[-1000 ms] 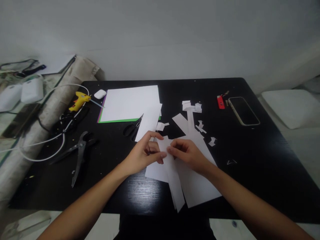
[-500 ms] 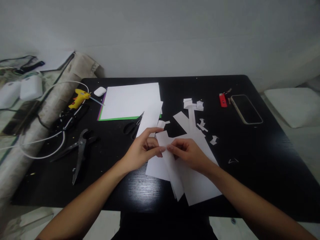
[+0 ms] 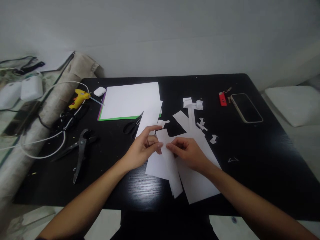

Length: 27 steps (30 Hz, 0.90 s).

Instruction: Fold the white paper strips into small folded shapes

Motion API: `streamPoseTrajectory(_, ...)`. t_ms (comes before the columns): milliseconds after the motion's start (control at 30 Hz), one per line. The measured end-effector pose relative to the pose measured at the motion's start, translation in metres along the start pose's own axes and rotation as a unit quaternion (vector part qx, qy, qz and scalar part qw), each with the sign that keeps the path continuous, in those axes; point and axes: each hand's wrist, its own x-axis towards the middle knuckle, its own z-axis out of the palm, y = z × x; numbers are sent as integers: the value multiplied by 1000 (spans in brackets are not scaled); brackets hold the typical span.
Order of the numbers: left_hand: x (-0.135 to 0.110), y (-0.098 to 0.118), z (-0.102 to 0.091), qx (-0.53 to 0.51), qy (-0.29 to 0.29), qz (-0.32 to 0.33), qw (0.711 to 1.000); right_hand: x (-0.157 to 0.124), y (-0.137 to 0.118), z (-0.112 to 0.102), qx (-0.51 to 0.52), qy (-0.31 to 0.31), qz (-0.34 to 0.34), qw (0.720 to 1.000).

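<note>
Both hands meet over the middle of the black table (image 3: 262, 160). My left hand (image 3: 143, 148) pinches the upper left part of a long white paper strip (image 3: 171, 166), fingers curled round its edge. From the right, my right hand (image 3: 187, 151) pinches the same strip. The strip slants down toward the table's near edge, over larger cut white sheets (image 3: 197, 180). Black scissors (image 3: 132, 126) lie just beyond my left hand, partly under a white sheet.
A white sheet stack on green and purple card (image 3: 130, 100) lies at the back. Paper scraps (image 3: 197, 116) are right of it. At the left are a yellow glue gun (image 3: 78, 98), pliers (image 3: 80, 148), white cable (image 3: 47, 146). A red lighter (image 3: 222, 99) and phone (image 3: 246, 108) lie at the right.
Both hands with the strip have shifted slightly up and away from me; the strip's lower end has drawn back from the table's near edge. Everything else stays put.
</note>
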Motion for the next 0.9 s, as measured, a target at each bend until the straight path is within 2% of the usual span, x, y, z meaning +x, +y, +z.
streamPoseTrajectory(167,2,-1,0,0,10,-16,1000,1,1,2,25,2,18,1000)
streamPoseTrajectory(400,6,-8,3,-11,5,-91,996,0,7,8,28,16,20,999)
streamPoseTrajectory(567,7,-9,3,-35,39,-77,996,0,2,7,21,-40,19,999)
streamPoseTrajectory(733,8,-7,1,-42,45,-72,996,0,2,6,-7,-32,40,999)
streamPoseTrajectory(900,10,-9,2,-30,46,-94,994,-1,4,8,-31,-43,46,998)
